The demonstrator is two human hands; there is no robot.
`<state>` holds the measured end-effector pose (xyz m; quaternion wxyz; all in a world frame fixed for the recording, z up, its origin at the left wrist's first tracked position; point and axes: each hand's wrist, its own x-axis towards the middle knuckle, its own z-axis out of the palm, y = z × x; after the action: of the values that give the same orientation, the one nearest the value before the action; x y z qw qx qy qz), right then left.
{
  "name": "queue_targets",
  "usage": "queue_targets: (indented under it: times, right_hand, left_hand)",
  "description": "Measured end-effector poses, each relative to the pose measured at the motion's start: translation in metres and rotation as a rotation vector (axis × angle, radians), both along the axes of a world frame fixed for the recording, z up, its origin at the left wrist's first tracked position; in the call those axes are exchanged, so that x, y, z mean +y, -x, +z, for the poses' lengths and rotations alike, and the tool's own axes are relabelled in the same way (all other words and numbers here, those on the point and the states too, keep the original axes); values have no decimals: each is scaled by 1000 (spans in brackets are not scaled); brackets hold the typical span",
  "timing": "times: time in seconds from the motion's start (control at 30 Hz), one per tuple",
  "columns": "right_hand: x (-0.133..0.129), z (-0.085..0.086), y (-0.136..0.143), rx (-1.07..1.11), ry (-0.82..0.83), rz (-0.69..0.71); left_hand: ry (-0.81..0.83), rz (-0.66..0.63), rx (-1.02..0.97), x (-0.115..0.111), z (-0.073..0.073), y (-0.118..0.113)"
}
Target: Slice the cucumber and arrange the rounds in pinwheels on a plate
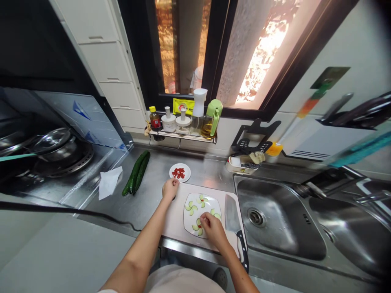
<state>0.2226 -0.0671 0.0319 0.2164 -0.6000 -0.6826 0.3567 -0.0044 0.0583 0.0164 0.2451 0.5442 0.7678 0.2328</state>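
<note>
My left hand (170, 189) is at the near edge of a small white plate (188, 176) that bears small red pieces (179, 173). Its fingers are curled together, and I cannot make out what they hold. Over a squarish white plate (187, 223), the fingertips of my right hand (211, 228) are pinched beside a flower of thin green cucumber slices (196, 229). A bit of red shows at that flower's middle; whatever the pinch holds is too small to name. Several such flowers lie on this plate, which rests on a pale cutting board (174, 219).
A kitchen knife (232, 213) lies along the board's right side, handle toward me. Two whole cucumbers (136, 174) and a white paper (109, 182) lie at left. The double sink (284, 228) is at right. A seasoning rack (183, 133) stands at the back.
</note>
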Motion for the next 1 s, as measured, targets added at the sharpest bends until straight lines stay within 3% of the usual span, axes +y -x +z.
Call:
queue_targets:
  times: [0.17, 0.37, 0.73, 1.0]
  right_hand:
    - [-1, 5, -9, 4, -35, -11]
    - [-4, 5, -13, 24, -43, -26]
    - [-5, 3, -21, 1, -17, -57]
    - [-7, 3, -21, -1, -6, -67]
  left_hand:
    - [64, 77, 153, 38, -3, 21]
    - [121, -52, 308, 66, -9, 35]
    - [72, -267, 388, 77, -14, 27]
    - [68, -264, 355, 77, -18, 27]
